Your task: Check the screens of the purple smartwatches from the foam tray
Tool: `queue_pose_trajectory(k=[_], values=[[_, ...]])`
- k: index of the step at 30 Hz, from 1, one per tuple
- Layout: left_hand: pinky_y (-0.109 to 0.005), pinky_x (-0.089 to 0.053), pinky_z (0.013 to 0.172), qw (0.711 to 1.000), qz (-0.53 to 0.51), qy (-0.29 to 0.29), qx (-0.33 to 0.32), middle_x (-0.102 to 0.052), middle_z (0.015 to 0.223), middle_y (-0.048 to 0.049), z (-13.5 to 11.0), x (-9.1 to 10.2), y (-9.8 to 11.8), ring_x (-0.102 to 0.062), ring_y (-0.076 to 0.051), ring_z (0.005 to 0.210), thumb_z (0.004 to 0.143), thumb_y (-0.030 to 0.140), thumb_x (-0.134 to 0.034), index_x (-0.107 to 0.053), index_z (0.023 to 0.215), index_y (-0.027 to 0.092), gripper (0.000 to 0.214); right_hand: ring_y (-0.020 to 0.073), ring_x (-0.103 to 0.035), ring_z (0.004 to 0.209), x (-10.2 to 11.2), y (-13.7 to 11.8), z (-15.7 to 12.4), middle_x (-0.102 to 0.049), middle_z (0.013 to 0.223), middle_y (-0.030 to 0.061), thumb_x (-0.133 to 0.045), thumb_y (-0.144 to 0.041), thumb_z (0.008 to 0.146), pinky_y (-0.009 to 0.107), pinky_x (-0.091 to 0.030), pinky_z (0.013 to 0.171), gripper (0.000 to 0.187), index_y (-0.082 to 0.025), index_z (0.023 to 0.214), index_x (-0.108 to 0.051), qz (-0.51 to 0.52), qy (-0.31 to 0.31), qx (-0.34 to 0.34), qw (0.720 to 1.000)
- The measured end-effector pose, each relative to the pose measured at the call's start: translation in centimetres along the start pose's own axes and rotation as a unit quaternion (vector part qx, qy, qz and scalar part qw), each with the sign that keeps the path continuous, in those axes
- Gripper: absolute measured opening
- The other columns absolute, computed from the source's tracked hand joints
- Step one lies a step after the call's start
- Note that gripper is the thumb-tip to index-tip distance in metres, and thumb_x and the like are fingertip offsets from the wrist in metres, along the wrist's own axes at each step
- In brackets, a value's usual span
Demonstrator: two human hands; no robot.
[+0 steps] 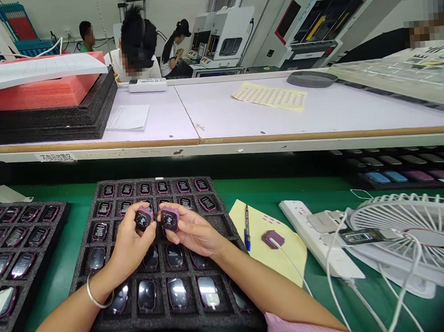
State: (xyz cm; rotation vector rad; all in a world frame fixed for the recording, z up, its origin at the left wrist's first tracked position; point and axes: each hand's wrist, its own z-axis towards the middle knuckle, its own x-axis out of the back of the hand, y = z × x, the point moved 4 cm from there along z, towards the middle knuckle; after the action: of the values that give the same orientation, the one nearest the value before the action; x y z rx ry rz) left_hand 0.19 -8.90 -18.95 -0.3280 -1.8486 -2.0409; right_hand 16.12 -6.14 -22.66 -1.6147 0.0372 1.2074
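My left hand (133,239) is closed round a purple smartwatch body (143,219), its lit dark screen facing me. Close beside it, a second purple smartwatch body (169,219) with a lit screen is pinched in my right hand (196,231). Both are held above a black foam tray (220,225) with rows of square compartments. In the far rows, watches such as this one (162,187) show white text; the nearer ones, like this watch (146,295), have dark screens. My hands hide some compartments in the middle.
Another foam tray (56,231) of watches lies left. To the right are yellow paper (288,262), a pen (247,229), a purple charger puck (273,239), a power strip (304,221) and a white fan (410,239) with cables. A raised shelf (211,111) crosses ahead; people sit beyond it.
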Motion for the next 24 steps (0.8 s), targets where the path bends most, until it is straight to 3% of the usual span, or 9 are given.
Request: queue_pose_trajectory(k=[6,11,16,21,24], values=[[-0.026,-0.044,0.061,0.999,0.007,0.010,-0.037,-0.063,0.094,-0.0043,-0.05,0.02,0.20,-0.053,-0.014,0.068,0.080,0.029,-0.057,-0.058,0.113,0.018,0.034,0.0093,-0.057,0.064,-0.17,-0.06,-0.09,-0.066,0.109,0.0043,-0.084,-0.034,0.083,0.025,-0.040,0.063,0.044,-0.026,0.124,-0.069,0.001,-0.013,0.002,1.000],[-0.024,-0.038,0.050,1.000,-0.010,0.000,-0.002,-0.064,0.099,-0.0051,-0.03,-0.14,-0.22,-0.054,-0.013,0.064,0.080,0.030,-0.058,-0.056,0.118,0.018,0.040,0.0101,-0.058,0.063,-0.11,0.01,-0.03,-0.066,0.109,0.0041,-0.084,-0.035,0.083,0.025,-0.039,0.062,0.046,-0.026,0.125,-0.068,0.004,-0.013,-0.002,1.000],[-0.027,-0.047,0.068,0.999,-0.008,0.003,-0.033,-0.064,0.095,-0.0039,-0.10,-0.09,-0.12,-0.059,-0.016,0.077,0.080,0.028,-0.058,-0.058,0.113,0.019,0.035,0.0101,-0.056,0.061,-0.20,0.32,-0.02,-0.066,0.107,0.0043,-0.085,-0.036,0.081,0.027,-0.038,0.062,0.047,-0.024,0.123,-0.066,0.002,-0.020,-0.012,1.000],[-0.024,-0.042,0.054,1.000,-0.005,0.010,-0.010,-0.063,0.094,-0.0022,-0.15,0.00,-0.08,-0.053,-0.012,0.063,0.081,0.031,-0.059,-0.056,0.116,0.019,0.037,0.0108,-0.056,0.062,-0.26,0.52,0.04,-0.065,0.101,0.0029,-0.085,-0.037,0.082,0.027,-0.038,0.062,0.050,-0.024,0.125,-0.064,0.006,-0.020,-0.017,1.000],[-0.025,-0.046,0.062,1.000,0.000,0.011,-0.027,-0.063,0.094,-0.0023,-0.13,0.04,0.10,-0.059,-0.014,0.073,0.081,0.029,-0.059,-0.057,0.113,0.020,0.033,0.0102,-0.056,0.061,-0.34,0.44,0.06,-0.064,0.097,0.0018,-0.084,-0.036,0.082,0.026,-0.036,0.062,0.048,-0.024,0.125,-0.065,0.011,-0.030,-0.012,0.999]])
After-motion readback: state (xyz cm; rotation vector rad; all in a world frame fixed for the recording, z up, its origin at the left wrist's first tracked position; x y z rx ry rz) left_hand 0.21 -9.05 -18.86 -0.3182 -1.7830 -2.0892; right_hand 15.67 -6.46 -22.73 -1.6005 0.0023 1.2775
